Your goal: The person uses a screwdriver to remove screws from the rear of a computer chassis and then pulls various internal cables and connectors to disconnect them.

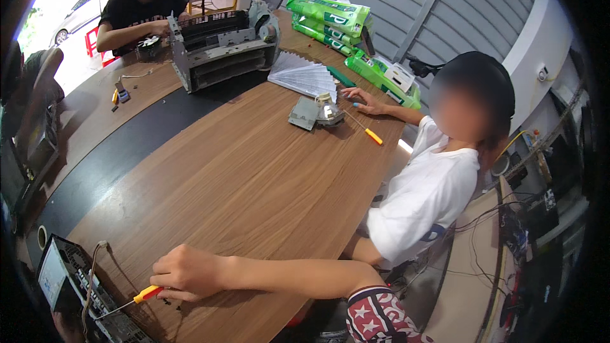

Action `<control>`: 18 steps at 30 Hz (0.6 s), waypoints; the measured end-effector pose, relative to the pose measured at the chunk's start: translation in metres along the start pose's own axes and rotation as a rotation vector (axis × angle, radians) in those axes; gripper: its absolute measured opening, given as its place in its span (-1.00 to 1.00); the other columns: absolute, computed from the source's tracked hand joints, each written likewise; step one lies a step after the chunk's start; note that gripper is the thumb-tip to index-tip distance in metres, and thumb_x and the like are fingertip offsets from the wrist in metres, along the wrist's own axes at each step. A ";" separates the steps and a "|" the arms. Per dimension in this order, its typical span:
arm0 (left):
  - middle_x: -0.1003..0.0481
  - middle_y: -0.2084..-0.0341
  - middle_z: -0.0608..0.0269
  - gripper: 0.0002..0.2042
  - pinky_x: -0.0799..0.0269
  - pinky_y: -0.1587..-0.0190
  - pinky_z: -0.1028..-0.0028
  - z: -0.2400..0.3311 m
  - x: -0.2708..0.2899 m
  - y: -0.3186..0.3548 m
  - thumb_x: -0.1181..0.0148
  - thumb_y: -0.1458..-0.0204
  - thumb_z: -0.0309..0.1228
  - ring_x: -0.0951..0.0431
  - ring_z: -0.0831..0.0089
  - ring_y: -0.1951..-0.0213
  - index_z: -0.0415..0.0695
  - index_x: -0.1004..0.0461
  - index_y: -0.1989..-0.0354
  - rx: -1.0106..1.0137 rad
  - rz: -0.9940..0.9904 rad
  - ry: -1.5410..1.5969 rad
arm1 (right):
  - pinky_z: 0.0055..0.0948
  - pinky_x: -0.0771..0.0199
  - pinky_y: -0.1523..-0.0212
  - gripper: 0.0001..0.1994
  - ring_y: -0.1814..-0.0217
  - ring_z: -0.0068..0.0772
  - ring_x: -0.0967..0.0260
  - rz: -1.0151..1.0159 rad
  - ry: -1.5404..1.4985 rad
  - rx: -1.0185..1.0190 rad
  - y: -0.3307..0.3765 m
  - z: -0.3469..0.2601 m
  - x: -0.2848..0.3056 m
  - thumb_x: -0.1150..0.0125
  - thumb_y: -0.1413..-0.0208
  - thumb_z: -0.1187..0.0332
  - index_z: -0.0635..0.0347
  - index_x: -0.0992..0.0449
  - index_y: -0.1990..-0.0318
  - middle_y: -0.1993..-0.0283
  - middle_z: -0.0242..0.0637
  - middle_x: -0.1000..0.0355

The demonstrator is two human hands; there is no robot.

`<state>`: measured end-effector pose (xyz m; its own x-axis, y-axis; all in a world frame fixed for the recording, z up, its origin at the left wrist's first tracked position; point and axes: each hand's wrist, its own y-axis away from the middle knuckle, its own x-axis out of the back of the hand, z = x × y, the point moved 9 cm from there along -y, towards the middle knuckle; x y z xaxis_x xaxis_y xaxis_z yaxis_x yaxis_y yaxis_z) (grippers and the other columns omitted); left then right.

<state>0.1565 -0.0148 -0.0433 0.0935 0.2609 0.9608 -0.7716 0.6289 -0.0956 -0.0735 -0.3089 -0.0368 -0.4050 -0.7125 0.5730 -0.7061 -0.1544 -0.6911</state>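
Observation:
My right hand [194,272] is closed around the yellow-and-red handle of a screwdriver [147,293]. Its thin shaft slants down to the left, with the tip at a black and silver electronic unit [79,273] at the near left corner. A thin brown cable [93,273] runs over that unit. Small dark screws [178,309] lie on the table just below my right hand. In the dark rim at the lower left, beside the unit, a dim patch [62,326] may be my left hand; its fingers cannot be made out.
On the wooden table [235,171] stand a large grey metal frame [222,57], fanned white sheets [304,76], a lamp-like part [328,112], another screwdriver [373,136] and green packages [330,19]. A person in white [426,197] sits at the right; another in black [143,13] works at the far left.

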 end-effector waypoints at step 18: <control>-0.48 0.10 -0.14 -0.69 -0.38 -0.04 0.21 0.016 -0.012 -0.018 -0.07 -0.07 -0.58 -0.48 -0.09 0.03 -0.32 -0.42 -0.01 -0.029 -0.022 -0.008 | -0.26 -0.43 0.46 -0.69 0.46 -0.23 -0.43 0.033 0.152 0.085 0.008 0.007 -0.010 -0.26 -0.09 0.09 0.14 -0.47 0.47 0.46 -0.30 -0.37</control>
<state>0.1590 -0.0414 -0.0492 0.1051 0.2405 0.9649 -0.7506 0.6557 -0.0817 -0.0712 -0.3084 -0.0514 -0.5151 -0.6076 0.6046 -0.6420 -0.1939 -0.7418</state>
